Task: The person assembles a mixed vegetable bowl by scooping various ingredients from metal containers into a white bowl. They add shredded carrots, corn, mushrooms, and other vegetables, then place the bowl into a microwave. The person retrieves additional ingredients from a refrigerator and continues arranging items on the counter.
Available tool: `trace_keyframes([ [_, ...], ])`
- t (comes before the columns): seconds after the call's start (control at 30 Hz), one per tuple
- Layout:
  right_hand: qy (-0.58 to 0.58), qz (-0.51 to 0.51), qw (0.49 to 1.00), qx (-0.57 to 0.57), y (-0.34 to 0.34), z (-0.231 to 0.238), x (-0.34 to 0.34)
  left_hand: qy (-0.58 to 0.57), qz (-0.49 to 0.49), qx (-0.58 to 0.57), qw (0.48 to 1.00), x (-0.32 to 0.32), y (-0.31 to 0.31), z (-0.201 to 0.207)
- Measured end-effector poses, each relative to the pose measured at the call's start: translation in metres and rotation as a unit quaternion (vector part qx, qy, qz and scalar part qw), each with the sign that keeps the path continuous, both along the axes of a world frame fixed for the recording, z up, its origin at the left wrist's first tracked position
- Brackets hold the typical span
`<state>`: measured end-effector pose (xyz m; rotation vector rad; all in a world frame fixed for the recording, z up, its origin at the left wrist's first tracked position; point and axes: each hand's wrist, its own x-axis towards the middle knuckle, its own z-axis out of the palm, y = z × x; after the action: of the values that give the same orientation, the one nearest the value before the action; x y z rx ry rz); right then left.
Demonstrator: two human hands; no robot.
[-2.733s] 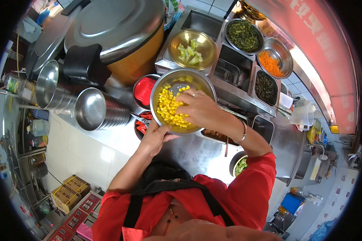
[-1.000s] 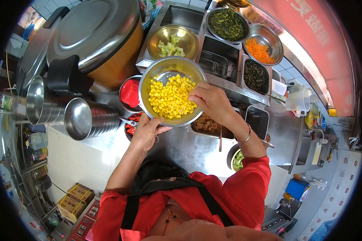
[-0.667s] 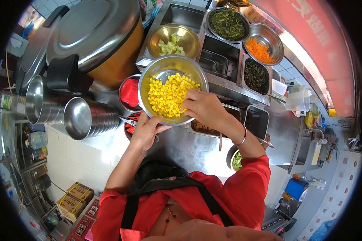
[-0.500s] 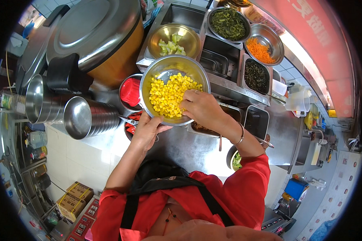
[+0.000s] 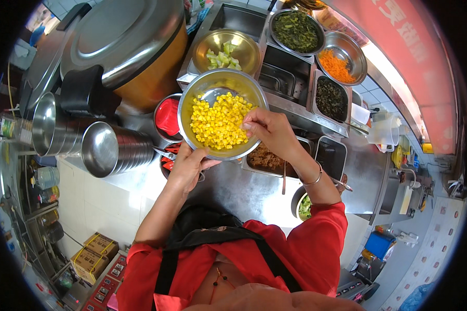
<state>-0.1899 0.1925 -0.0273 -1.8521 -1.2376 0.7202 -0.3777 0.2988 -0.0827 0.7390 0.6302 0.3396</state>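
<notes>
Steel bowl (image 5: 251, 85) of yellow corn kernels (image 5: 218, 122), held up over the counter (image 5: 231, 189) in front of the person.
Left hand (image 5: 188, 165) has the near rim clamped, thumb on top and fingers tucked underneath; right hand (image 5: 270, 129) is at the right side of the bowl, thumb and fingertips drawn together by the corn, though I honestly can't tell if any kernels are pinched in there. Gold-toned bowl (image 5: 246, 44) with pale green chunks (image 5: 224, 58) sits just past it, a red thing (image 5: 167, 116) in another bowl is just left, and a pan of brown food (image 5: 264, 157) is on the right, partly behind the right hand.
</notes>
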Motion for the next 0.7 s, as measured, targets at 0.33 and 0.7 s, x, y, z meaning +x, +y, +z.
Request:
trace_keyframes([
  [0.33,-0.235,-0.076,0.963,0.106,0.000,0.013,0.008,-0.001,0.011,0.000,1.000,-0.001,0.000,-0.005],
  [0.7,-0.150,-0.144,0.973,0.104,0.042,0.026,0.117,-0.122,0.010,0.093,0.988,0.021,0.029,0.041],
])
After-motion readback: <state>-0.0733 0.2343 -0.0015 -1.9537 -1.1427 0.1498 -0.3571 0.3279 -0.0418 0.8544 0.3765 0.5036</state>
